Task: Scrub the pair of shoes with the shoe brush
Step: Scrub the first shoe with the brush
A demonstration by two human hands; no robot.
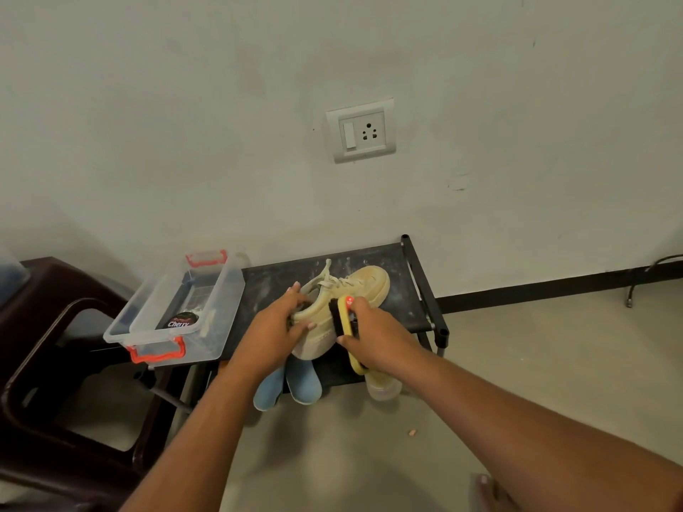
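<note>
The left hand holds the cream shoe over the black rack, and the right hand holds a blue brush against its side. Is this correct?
Not quite. The head view shows the brush is yellow with black bristles, not blue. The rest stands: the left hand holds the cream shoe over the black rack, the right hand holds the brush against its side.

Dim, even light; soft, wide-angle edge distortion.

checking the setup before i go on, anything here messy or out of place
The black rack's top shelf is dusted with pale specks and smears around the cream shoe. A small pinkish scrap lies alone on the floor. Nothing looks spilled or broken.
</note>
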